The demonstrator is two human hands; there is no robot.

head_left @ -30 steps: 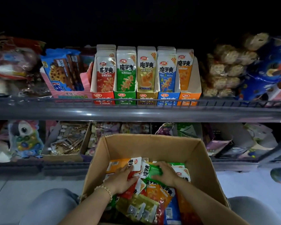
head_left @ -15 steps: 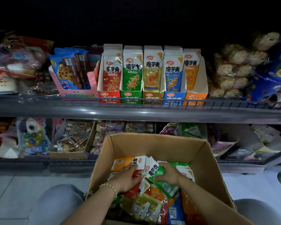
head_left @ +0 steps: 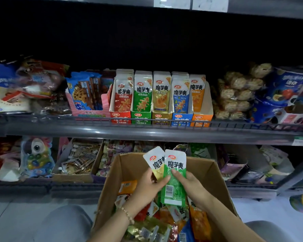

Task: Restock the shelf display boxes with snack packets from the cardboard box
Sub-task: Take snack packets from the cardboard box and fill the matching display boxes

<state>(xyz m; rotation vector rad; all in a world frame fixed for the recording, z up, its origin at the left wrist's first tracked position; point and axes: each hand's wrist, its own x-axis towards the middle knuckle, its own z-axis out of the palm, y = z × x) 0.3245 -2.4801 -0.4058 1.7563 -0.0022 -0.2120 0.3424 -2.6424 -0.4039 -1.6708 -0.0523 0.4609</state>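
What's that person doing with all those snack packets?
A person is restocking a shop shelf. The left hand holds a yellow packet and the right hand a green packet, both above the cardboard box full of mixed packets. On the shelf, the matching green display box and yellow display box already hold packets. Neither held packet is shelved yet.

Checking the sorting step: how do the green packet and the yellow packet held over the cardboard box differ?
The green packet lies in front, near upright, in the right hand; the yellow packet tilts left behind it, in the left hand. The green one shows a barcode; the yellow one's lower part is hidden. Both have white tops with black lettering.
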